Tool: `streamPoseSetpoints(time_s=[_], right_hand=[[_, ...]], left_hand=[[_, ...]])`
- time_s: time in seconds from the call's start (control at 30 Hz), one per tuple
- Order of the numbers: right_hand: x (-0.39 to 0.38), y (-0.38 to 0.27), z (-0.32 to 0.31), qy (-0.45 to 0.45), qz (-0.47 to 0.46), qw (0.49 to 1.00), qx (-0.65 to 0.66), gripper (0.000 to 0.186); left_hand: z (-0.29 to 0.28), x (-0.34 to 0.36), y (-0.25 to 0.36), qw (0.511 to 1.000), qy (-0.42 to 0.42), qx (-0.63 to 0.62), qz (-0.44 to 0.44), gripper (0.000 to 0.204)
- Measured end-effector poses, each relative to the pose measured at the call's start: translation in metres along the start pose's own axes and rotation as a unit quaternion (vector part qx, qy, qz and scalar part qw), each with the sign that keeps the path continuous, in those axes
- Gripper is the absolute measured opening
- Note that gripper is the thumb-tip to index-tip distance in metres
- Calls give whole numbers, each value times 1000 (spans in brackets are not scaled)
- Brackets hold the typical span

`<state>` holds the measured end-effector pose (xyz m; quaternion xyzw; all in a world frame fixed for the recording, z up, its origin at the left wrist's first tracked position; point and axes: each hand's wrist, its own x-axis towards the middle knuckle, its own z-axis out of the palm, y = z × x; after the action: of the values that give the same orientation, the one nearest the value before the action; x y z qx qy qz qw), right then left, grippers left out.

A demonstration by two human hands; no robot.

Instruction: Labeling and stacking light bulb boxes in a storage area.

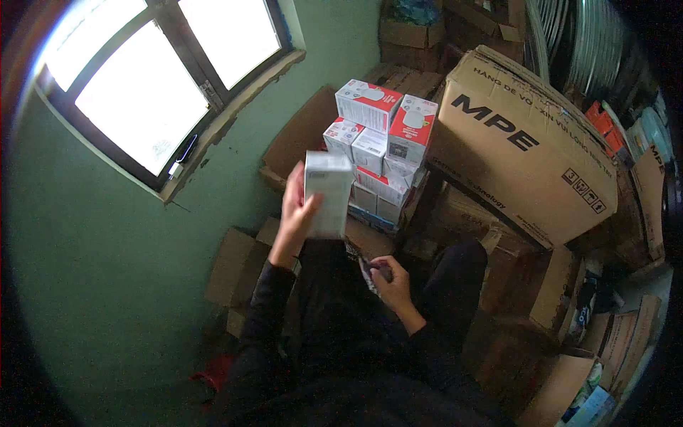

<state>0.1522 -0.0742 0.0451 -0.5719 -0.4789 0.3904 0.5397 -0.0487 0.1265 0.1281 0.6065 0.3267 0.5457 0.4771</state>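
a large brown carton [523,146] fills the far right, its near edge overhanging smaller brown boxes. left of it, a stack of small red-and-white boxes [380,146] rises against a green wall [92,285] under a window [149,78], leaving only a narrow gap between wall and stack. the left hand [295,206] is raised in that gap, fingers and thumb clamped on the lower left edge of an upright white box [329,192], just in front of the stack. nearer, the right hand [391,281] is curled around a small dark object [371,274], possibly a scanner or phone; blur hides which.
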Motion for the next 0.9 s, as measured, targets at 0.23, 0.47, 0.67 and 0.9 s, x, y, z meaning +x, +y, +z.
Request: streamPoseSetpoints(time_s=[0.23, 0.47, 0.67, 0.9], right_hand=[[0, -5, 10, -56, -17, 998, -37, 29], [0, -6, 12, -42, -23, 998, -48, 27], [-3, -4, 13, -55, -35, 997, -36, 28], [2, -5, 15, -87, -22, 994, -61, 29]], left_hand=[[6, 155, 68, 814, -210, 494, 221, 98], [32, 191, 46, 752, -335, 528, 211, 101], [29, 198, 33, 738, -352, 548, 180, 93], [29, 174, 12, 788, -141, 515, 307, 80]])
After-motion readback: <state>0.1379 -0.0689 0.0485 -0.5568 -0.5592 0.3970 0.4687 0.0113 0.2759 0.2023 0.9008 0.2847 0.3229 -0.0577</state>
